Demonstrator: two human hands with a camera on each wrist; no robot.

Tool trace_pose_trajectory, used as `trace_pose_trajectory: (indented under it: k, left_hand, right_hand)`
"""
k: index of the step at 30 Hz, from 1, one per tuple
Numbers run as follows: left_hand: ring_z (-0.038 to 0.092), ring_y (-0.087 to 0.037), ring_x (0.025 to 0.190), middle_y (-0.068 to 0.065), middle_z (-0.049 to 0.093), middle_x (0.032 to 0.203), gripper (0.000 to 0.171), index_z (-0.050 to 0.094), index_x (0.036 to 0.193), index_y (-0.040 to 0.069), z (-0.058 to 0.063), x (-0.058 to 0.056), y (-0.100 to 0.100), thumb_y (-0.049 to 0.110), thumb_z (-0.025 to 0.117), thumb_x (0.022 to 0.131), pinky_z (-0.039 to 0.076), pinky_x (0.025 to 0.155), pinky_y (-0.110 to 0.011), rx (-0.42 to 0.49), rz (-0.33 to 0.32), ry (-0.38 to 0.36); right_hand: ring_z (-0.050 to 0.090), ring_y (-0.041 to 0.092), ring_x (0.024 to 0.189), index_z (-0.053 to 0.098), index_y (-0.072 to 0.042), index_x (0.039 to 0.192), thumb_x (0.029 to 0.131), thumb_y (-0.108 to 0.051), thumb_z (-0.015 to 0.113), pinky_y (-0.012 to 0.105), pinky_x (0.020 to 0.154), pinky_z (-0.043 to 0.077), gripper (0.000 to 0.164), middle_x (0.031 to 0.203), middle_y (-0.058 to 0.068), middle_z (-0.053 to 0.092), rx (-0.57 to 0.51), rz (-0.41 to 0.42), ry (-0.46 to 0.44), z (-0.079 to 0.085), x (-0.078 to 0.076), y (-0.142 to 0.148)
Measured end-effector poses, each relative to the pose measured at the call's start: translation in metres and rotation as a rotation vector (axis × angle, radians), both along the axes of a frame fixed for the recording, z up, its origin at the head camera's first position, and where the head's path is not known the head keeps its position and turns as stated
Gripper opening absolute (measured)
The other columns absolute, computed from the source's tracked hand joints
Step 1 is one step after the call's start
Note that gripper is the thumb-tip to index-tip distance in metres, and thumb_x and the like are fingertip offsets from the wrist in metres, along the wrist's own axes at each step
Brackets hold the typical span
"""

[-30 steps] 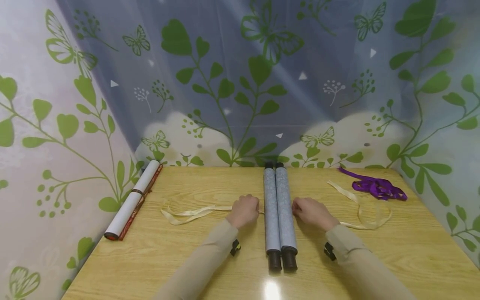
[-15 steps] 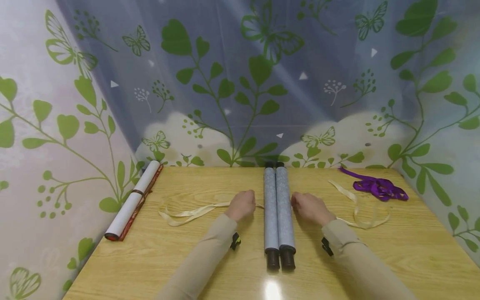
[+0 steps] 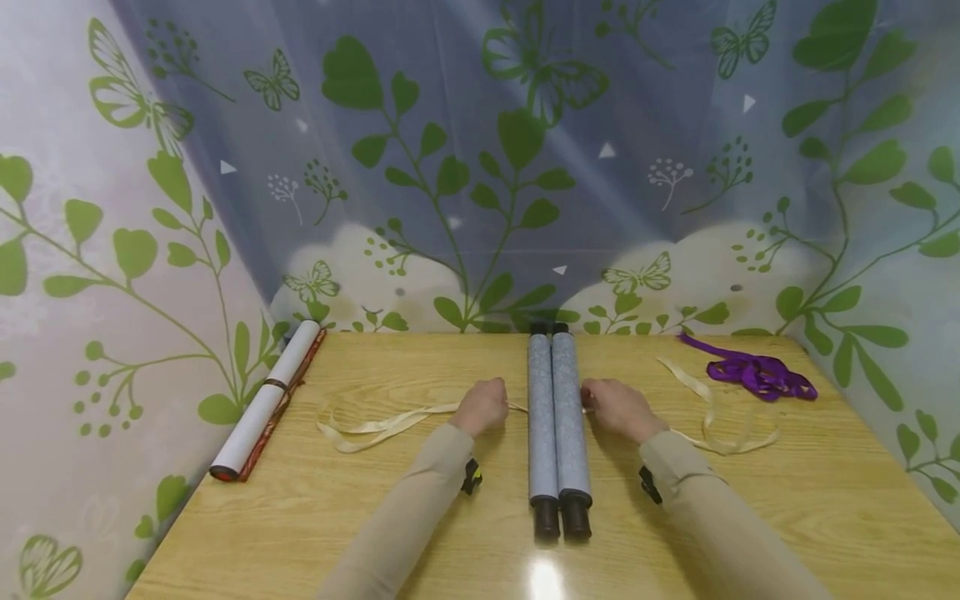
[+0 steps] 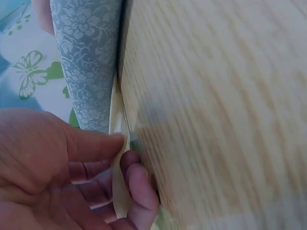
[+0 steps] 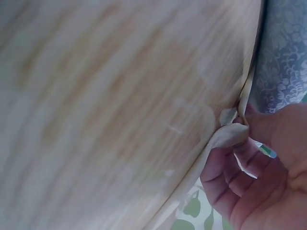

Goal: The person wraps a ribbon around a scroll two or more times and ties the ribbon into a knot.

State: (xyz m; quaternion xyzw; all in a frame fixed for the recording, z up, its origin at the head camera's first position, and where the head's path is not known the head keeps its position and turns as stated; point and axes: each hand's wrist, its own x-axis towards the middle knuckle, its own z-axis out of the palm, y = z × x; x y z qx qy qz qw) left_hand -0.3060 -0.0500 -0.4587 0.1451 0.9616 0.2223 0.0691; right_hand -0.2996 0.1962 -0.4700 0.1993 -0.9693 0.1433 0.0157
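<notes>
Grey-blue rolls (image 3: 568, 417), floral-patterned and dark-ended, lie side by side lengthwise on the middle of the wood-grain tabletop (image 3: 420, 367), their far ends by the leaf-printed backdrop (image 3: 630, 200). Both hands work close against them, each grasping cream ribbon (image 3: 431, 411). Just left of the rolls, the left hand (image 3: 482, 408) pinches it between thumb and fingers; just right of them, the right hand (image 3: 618, 408) pinches it the same way. The ribbon seems to pass beneath both rolls, though that stretch is hidden, and its loose lengths curl out to either side. A purple ribbon (image 3: 761, 379) lies heaped near the far right corner, and a white roll (image 3: 258, 412), tied with a dark cord, slants along the left edge.
</notes>
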Motion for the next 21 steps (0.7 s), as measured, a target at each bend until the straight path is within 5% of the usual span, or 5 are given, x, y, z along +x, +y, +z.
trace_pose_trajectory:
  k: [7, 12, 16, 21]
  left_hand:
    - [0.050, -0.016, 0.067, -0.005, 0.061, 0.076, 0.009, 0.062, 0.081, 0.004, 0.000, 0.003, -0.009, -0.004, 0.058, 0.083, 0.044, 0.060, -0.029, -0.007, -0.045, 0.054]
    - [0.059, -0.025, 0.084, -0.010, 0.065, 0.090, 0.009, 0.071, 0.088, 0.004, 0.003, 0.007, -0.017, 0.000, 0.063, 0.087, 0.053, 0.068, -0.039, -0.077, 0.020, 0.127]
    - [0.053, -0.027, 0.093, -0.012, 0.058, 0.097, 0.008, 0.077, 0.087, 0.007, 0.004, 0.007, -0.018, 0.006, 0.069, 0.088, 0.054, 0.067, -0.037, -0.165, 0.043, 0.286]
    - [0.054, -0.022, 0.079, -0.008, 0.059, 0.084, 0.009, 0.076, 0.082, 0.009, 0.007, 0.006, -0.017, 0.008, 0.071, 0.088, 0.051, 0.055, -0.031, -0.245, 0.063, 0.479]
  right_hand:
    - [0.062, 0.022, 0.079, 0.064, -0.008, 0.090, 0.102, -0.013, 0.046, 0.042, 0.073, 0.051, 0.023, 0.083, 0.005, 0.065, -0.037, 0.033, -0.066, 0.004, -0.001, 0.010]
    - [0.060, 0.020, 0.081, 0.067, -0.005, 0.097, 0.094, -0.019, 0.064, 0.040, 0.074, 0.051, 0.014, 0.089, 0.007, 0.062, -0.039, 0.087, -0.081, 0.007, 0.006, 0.022]
    - [0.060, 0.024, 0.080, 0.068, -0.005, 0.091, 0.087, -0.010, 0.071, 0.042, 0.072, 0.053, 0.007, 0.085, 0.007, 0.063, 0.010, 0.052, -0.003, 0.007, 0.013, 0.027]
    - [0.064, 0.025, 0.074, 0.062, -0.006, 0.095, 0.093, -0.010, 0.062, 0.043, 0.063, 0.053, 0.005, 0.082, 0.008, 0.067, 0.016, -0.067, -0.002, 0.008, 0.016, 0.023]
